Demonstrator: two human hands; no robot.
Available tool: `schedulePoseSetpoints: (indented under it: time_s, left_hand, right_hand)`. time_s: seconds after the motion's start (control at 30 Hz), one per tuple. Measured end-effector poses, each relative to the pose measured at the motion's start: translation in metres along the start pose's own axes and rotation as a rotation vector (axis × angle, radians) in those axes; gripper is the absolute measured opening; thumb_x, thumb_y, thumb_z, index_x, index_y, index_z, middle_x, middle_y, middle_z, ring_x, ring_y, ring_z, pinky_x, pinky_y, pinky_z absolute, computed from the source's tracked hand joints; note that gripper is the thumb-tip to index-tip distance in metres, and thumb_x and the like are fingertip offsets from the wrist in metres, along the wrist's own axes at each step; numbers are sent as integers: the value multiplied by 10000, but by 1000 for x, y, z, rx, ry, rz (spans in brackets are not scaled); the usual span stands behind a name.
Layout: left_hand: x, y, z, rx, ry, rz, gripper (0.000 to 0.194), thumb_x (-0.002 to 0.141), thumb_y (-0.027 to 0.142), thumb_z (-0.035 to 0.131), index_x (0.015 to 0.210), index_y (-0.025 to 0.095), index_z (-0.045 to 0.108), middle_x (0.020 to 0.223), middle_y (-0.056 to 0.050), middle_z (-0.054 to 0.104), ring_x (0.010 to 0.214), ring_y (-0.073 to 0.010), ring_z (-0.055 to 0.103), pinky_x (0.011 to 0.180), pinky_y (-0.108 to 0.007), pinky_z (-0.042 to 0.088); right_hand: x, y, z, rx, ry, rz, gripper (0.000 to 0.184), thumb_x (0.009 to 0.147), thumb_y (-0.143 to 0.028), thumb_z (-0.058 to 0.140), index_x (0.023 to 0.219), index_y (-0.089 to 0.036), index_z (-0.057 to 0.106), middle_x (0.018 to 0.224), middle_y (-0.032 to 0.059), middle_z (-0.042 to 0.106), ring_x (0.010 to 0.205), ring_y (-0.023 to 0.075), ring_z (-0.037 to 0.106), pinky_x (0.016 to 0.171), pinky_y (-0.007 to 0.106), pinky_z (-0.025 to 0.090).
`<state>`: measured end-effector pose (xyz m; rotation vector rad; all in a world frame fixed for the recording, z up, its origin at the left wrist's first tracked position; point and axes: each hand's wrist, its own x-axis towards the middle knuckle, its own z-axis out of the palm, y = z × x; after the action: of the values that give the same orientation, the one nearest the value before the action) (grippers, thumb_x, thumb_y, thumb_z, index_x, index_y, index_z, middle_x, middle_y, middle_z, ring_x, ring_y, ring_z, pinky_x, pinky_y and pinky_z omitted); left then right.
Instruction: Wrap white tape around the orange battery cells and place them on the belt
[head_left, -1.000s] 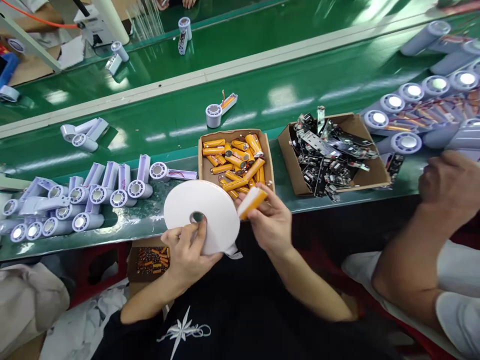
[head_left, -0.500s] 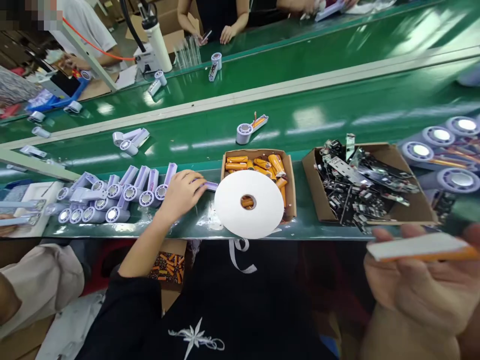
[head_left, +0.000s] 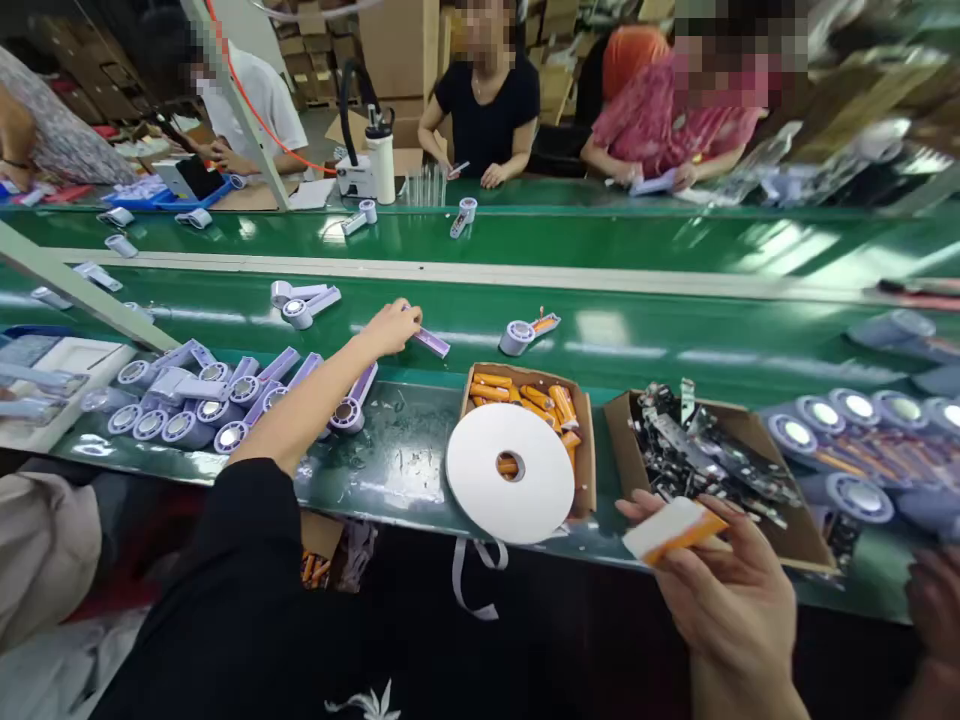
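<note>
My left hand [head_left: 394, 328] is stretched out over the green belt, fingers closed round a lilac handheld fan housing. Only its open handle [head_left: 431, 342] shows, pointing right; the hand hides the rest. Low on the right, my right hand [head_left: 724, 590] is palm up, gripping an orange battery [head_left: 679, 545] with a white strip along its top. A white tape roll [head_left: 469, 490] leans on a cardboard box [head_left: 589, 480] of orange batteries [head_left: 491, 392]. Several lilac fan housings [head_left: 180, 428] are heaped to the left of my left forearm.
A carton [head_left: 810, 550] of dark circuit boards stands right of the batteries. Beyond it lie fans with batteries [head_left: 862, 495] and another person's hand [head_left: 937, 600]. On the belt rests a fan [head_left: 517, 338]. Across it, people work beside a white bottle [head_left: 381, 165].
My left hand has moved forward and slightly right, carrying the fan housing from the worktop over the belt. My right hand has come left with the battery. The view has tilted up.
</note>
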<state>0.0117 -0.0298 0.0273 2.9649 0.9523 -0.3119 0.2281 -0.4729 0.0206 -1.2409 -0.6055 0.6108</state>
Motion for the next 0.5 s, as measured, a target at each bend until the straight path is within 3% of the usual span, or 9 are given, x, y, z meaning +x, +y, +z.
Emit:
schedulePoseSetpoints:
  time_s: [0.1,0.17,0.27,0.37,0.5]
  left_hand:
    - [34,-12,6,-109,-90,-31,287,761,199,668,1020,165,786,1189,-87,689,1153,-179,538,1035,-248,454]
    - [45,-17,12,-202,-144,-46,304,743,323,731,1010,192,798,1039,-50,722,988,-121,574,941,-171,448]
    - [50,-23,16,-344,-155,-55,319,808,408,697,1044,222,803,1044,-14,741,901,-79,601,866,-132,427]
    - [50,-24,18,-452,-95,-91,337,914,414,613,1152,238,774,1179,-10,729,992,-87,637,900,-142,437]
    - [50,-16,22,-529,-38,-145,373,972,385,572,1263,195,707,1252,-61,697,1086,-107,639,1020,-210,476]
  right_hand:
    - [23,-10,22,-137,-100,-197,327,829,-237,868,1126,-341,783,1092,83,800,1000,296,787,799,378,689]
    - [41,-16,33,-260,-138,-305,302,815,-177,856,1083,-300,795,1098,82,800,987,290,792,804,372,694]
    - [82,-17,58,-378,-130,-349,315,753,-218,899,1049,-238,794,1041,91,806,903,300,803,788,404,704]
    - [141,2,110,-468,-211,-320,372,737,-373,910,1035,-191,780,1008,107,806,907,314,801,814,453,697]
    - [215,57,198,-788,-564,-267,412,851,-461,750,1123,-152,739,1036,117,803,961,269,789,940,431,638]
